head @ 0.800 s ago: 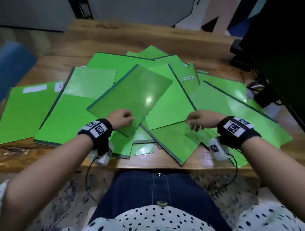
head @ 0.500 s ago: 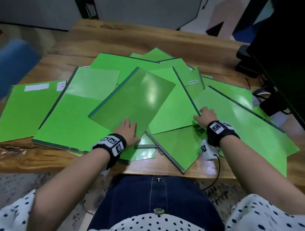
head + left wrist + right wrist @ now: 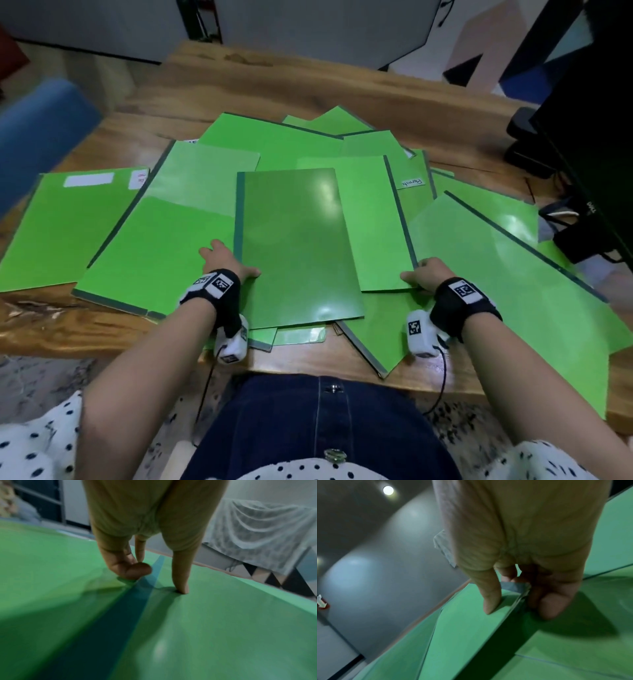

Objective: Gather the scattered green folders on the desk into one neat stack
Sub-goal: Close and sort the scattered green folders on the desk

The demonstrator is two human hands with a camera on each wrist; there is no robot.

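Note:
Several green folders lie overlapping across the wooden desk (image 3: pixel 274 85). The top folder (image 3: pixel 294 246) lies square to me in the middle, with its dark spine (image 3: pixel 137 601) on the left. My left hand (image 3: pixel 233 262) holds its left edge near the lower corner, thumb (image 3: pixel 180 574) pressed on the cover and fingers (image 3: pixel 126 566) curled against the spine. Under it lies a second folder (image 3: pixel 376 222) with its spine on the right. My right hand (image 3: pixel 416 270) pinches that folder's near right corner (image 3: pixel 513 588), thumb on top and fingers curled below.
More folders fan out to the far left (image 3: pixel 58 233) and far right (image 3: pixel 513 291), some overhanging the desk's front edge (image 3: pixel 102 329). A black monitor (image 3: pixel 589 137) and black cables (image 3: pixel 575 236) stand at the right. A blue chair (image 3: pixel 37 137) is at the left.
The top folder has turned from tilted to square with the desk edge. Both hands moved forward onto the pile, and my right hand took hold of the second folder's corner.

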